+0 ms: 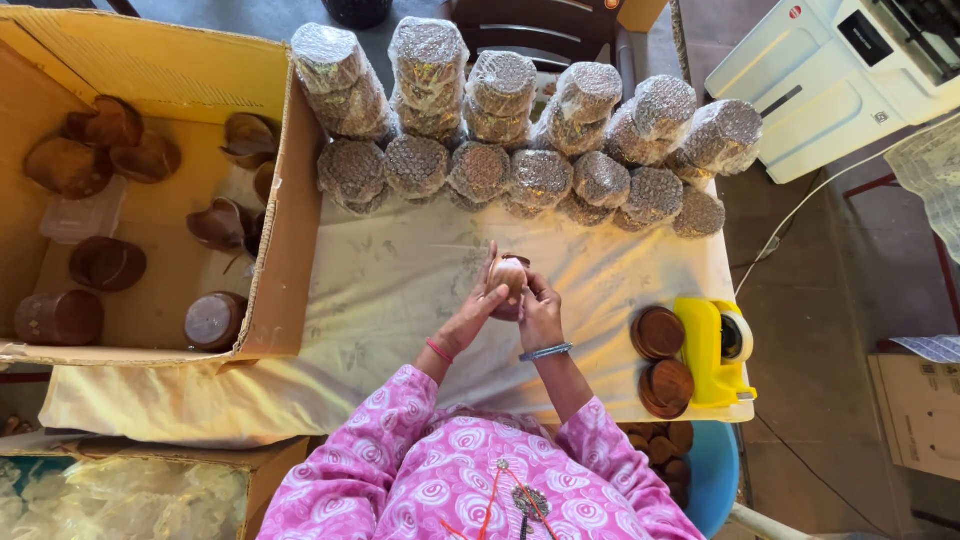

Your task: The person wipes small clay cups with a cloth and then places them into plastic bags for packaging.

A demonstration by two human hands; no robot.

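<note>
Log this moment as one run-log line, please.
left hand: holds round brown cup | right hand: on same cup | behind: wrapped stacks | right: yellow tape dispenser

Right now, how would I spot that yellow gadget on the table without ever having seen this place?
Find the cloth-covered table and follow its right edge. Beside two stacks of brown round discs sits the tape dispenser. It is the only bright yellow thing there.

A desk (400,290) under a pale cream cloth fills the middle of the view. Behind its far edge stands a dark wooden chair (545,35) on a grey floor (820,330). Right of the desk sits a white machine (850,80), with a thin cable crossing the floor beneath it. Daylight falls evenly
</note>
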